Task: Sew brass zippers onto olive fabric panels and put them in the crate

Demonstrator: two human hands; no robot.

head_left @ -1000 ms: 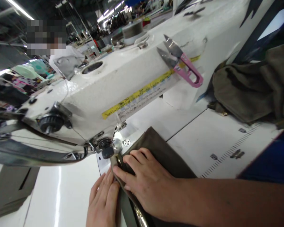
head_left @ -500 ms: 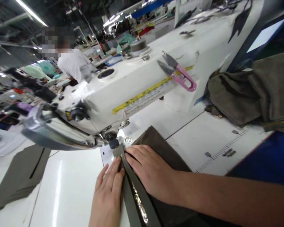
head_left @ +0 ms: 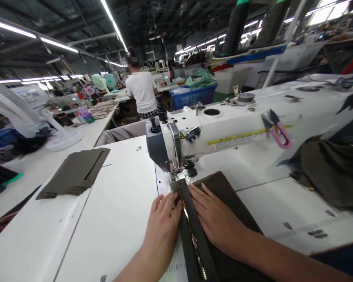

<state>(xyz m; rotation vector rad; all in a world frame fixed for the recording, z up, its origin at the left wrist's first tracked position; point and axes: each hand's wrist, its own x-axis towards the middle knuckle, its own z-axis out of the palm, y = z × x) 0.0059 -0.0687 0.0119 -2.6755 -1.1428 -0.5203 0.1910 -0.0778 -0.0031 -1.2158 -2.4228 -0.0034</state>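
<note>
My left hand lies flat on the table, fingers stretched out along the left edge of an olive zipper strip. My right hand rests flat on the olive fabric panel just right of the zipper, fingers pointing at the presser foot. The zipper's top end sits under the needle area of the white sewing machine. Both hands press the fabric down and grip nothing.
Pink thread snips lie on the machine arm. A stack of olive cut pieces sits at the left of the table. Bundled olive fabric lies at the right. A person in a white shirt stands behind. A white fan is far left.
The view has lifted and pulled back, so the whole machine head and the hall now show. Both hands stay flat beside the zipper, with the fabric lying a little nearer to me.
</note>
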